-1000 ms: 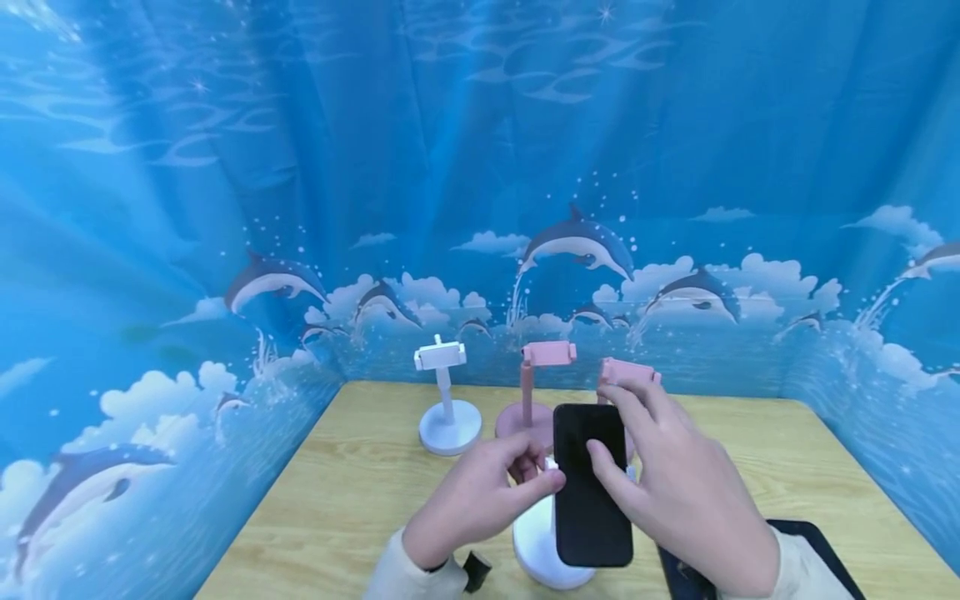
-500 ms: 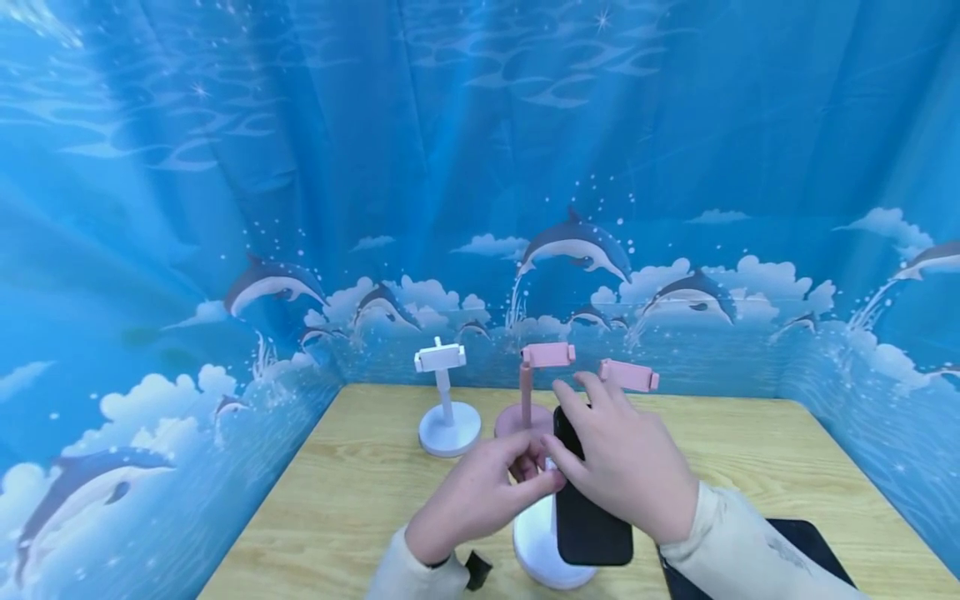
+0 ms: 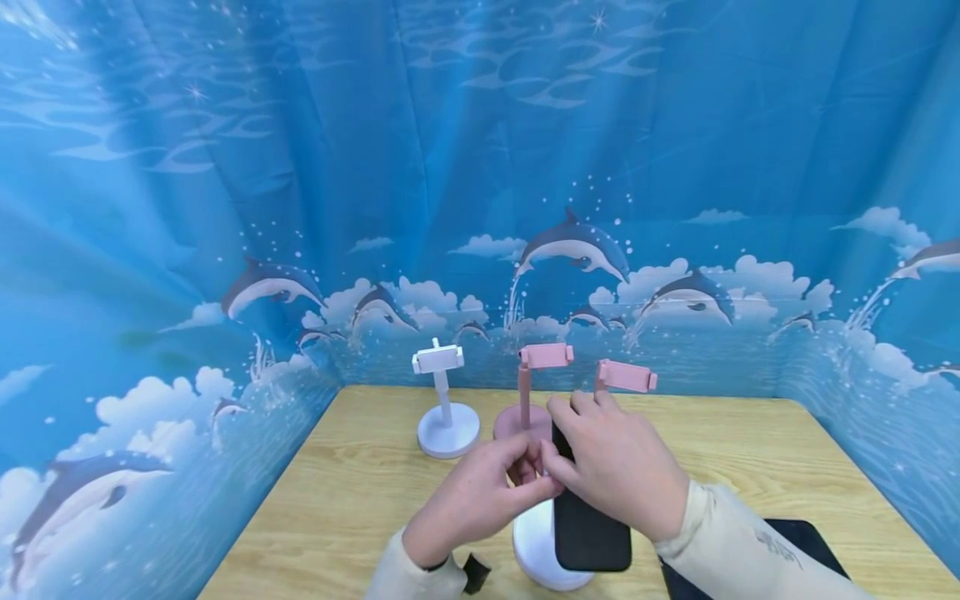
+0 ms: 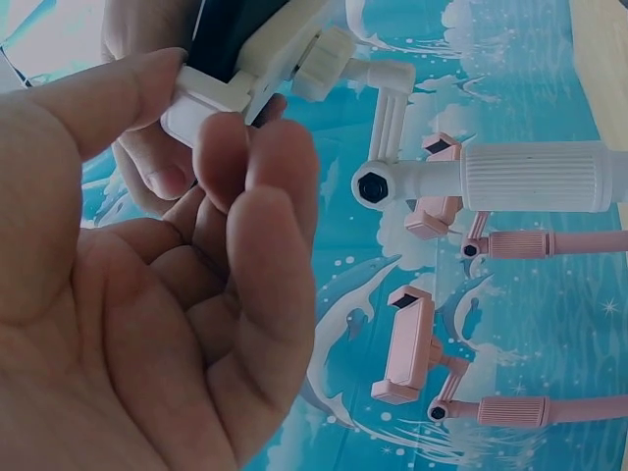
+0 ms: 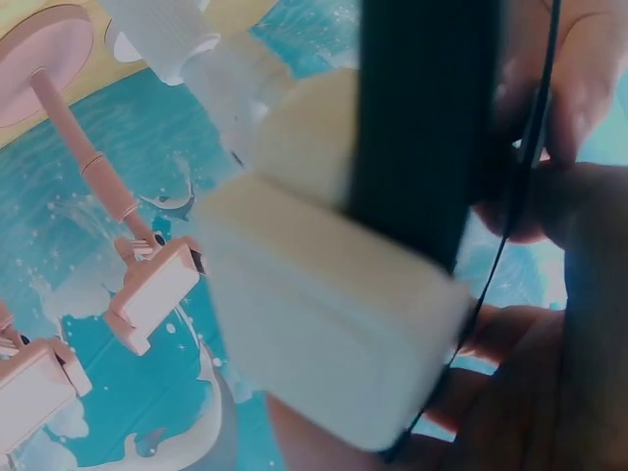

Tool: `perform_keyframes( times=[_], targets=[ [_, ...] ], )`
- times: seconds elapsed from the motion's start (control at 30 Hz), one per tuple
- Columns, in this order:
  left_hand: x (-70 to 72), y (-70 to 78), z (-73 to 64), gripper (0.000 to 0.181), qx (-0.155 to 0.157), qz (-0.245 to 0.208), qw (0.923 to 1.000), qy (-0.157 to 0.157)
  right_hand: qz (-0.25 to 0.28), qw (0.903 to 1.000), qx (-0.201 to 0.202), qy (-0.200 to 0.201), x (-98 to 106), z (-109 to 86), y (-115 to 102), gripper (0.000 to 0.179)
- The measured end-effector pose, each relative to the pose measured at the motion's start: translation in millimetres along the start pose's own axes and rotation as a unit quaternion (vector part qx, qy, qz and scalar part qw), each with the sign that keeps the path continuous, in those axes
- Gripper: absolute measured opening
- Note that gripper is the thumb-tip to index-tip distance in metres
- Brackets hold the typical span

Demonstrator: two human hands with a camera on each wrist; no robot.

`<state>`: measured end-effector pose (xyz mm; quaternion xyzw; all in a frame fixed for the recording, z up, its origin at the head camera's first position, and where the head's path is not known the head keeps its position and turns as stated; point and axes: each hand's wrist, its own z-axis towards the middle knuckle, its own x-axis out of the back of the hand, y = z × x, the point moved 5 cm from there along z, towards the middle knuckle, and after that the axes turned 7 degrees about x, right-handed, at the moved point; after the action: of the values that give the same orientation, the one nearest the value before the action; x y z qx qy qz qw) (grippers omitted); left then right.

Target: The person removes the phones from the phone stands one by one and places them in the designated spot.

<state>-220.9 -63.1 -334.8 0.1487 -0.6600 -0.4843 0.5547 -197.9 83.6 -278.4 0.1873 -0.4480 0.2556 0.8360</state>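
Observation:
A black smartphone [image 3: 592, 533] sits upright in the clamp of a white phone stand, whose round base [image 3: 534, 546] shows below it. My left hand [image 3: 480, 492] pinches the end of the white clamp [image 4: 208, 93] between thumb and fingers at the phone's left edge. Over the phone's upper part, my right hand [image 3: 622, 467] curls its fingers at the left edge, its thumb close beside my left fingertips. The clamp's other end [image 5: 324, 304] fills the middle of the right wrist view, against the phone's dark side. Much of the screen is hidden under my right hand.
Behind stand another white phone stand [image 3: 438, 360] and two pink phone stands, one in the middle [image 3: 547, 356] and one to the right [image 3: 628, 376]. A flat black object [image 3: 806, 542] lies under my right forearm. A small black piece [image 3: 476, 572] is near my left wrist.
My right hand has moved left across the phone from its right side to its upper left edge, its fingers curling in. My left hand keeps its place.

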Motion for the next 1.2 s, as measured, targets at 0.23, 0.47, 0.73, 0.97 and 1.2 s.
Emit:
perform_keyframes(
  times=[0.23, 0.47, 0.73, 0.97, 1.2],
  targets=[
    [-0.7, -0.3, -0.5, 0.019, 0.004, -0.008, 1.0000, 0.001, 0.007, 0.9999, 0.009, -0.011, -3.0, 1.4, 2.0, 0.016],
    [-1.3, 0.3, 0.4, 0.019, -0.013, -0.021, 0.9997, 0.004, 0.005, 0.9999, 0.011, -0.004, -3.9, 1.7, 3.0, 0.013],
    [-1.1, 1.2, -1.2, 0.018, -0.023, -0.095, 0.9952, 0.001, 0.002, 0.9999, 0.011, 0.002, -3.4, 3.2, 1.7, 0.014],
    [-1.6, 1.2, -0.9, 0.010, -0.042, -0.093, 0.9948, 0.002, 0.006, 0.9999, 0.011, 0.001, -3.7, 3.5, 1.5, 0.015],
    [-3.8, 2.6, 0.6, 0.009, -0.056, -0.088, 0.9945, 0.002, 0.004, 1.0000, 0.009, 0.000, -3.3, 2.4, 2.6, 0.016]
  ],
)
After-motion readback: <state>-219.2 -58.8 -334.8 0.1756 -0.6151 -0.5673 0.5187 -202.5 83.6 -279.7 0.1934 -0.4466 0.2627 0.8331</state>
